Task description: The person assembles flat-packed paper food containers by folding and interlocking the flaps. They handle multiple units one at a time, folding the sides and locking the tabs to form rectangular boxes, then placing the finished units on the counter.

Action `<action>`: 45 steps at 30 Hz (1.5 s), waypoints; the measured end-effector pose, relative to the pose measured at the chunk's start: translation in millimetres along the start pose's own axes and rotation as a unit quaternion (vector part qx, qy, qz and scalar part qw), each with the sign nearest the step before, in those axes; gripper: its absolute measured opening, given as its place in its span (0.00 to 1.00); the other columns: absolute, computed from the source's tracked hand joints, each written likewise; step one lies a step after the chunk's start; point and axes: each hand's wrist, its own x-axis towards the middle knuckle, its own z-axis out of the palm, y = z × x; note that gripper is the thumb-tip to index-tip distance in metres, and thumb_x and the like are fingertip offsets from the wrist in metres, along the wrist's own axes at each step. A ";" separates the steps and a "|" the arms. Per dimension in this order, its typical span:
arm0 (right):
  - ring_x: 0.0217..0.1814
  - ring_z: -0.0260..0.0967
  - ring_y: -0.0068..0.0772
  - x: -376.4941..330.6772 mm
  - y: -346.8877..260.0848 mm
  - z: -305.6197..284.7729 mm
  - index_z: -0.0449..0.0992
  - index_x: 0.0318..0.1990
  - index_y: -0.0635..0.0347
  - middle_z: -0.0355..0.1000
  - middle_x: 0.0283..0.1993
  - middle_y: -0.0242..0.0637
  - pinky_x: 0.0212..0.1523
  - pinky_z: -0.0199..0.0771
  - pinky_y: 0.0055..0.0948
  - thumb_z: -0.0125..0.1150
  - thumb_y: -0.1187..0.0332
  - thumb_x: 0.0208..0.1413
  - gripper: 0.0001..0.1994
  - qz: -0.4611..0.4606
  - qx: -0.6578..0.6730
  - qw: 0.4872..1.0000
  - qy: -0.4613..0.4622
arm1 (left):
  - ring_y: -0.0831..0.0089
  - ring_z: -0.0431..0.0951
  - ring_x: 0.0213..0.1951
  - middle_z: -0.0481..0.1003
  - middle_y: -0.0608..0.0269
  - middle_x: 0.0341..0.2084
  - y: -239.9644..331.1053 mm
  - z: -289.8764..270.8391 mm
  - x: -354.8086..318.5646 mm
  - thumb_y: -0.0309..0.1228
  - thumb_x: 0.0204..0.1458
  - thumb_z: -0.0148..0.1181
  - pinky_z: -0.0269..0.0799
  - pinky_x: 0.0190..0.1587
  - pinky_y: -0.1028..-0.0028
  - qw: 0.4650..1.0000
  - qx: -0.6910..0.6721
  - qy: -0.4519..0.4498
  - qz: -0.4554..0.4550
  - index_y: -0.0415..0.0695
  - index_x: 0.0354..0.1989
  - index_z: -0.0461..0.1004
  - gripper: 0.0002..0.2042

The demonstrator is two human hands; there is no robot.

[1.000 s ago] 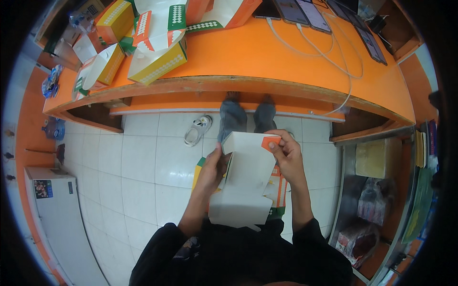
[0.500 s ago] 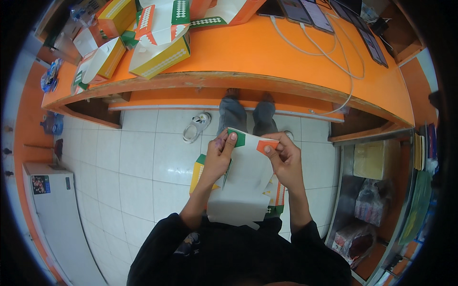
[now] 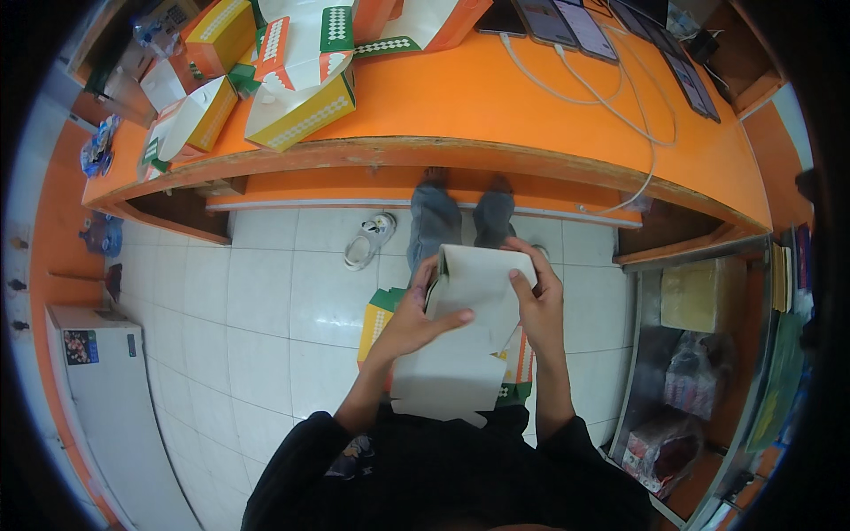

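- A person in a black top holds a part-folded carton (image 3: 447,380), its plain white inside facing up, above the lap and nearer than the orange table (image 3: 531,115).
- The left hand (image 3: 414,320) grips the carton's left side, fingers at the edge and behind, thumb stretched flat across the white panel.
- The right hand (image 3: 537,296) pinches the far right corner, thumb on top, fingers curled behind.
- Beneath the carton, printed cardboard (image 3: 376,323) in yellow, green and orange shows at left and right.
- At the table's far left, open boxes (image 3: 301,117) in matching colours crowd together; phones (image 3: 580,34) and white cables (image 3: 611,113) lie to the right.
- A pale clog (image 3: 368,242) rests on the tiled floor (image 3: 257,305), left of the person's legs.
- Plastic-wrapped packs (image 3: 693,380) fill shelves at right.
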 end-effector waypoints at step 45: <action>0.43 0.73 0.38 39.6 126.4 -20.5 0.75 0.33 0.62 0.75 0.41 0.41 0.44 0.69 0.29 0.69 0.68 0.42 0.12 0.053 -0.253 0.956 -0.140 | 0.75 0.72 0.42 0.72 0.64 0.37 -116.1 -28.3 34.4 0.20 0.43 0.59 0.66 0.46 0.77 0.983 -0.109 -0.060 -0.133 0.43 0.42 0.71 0.15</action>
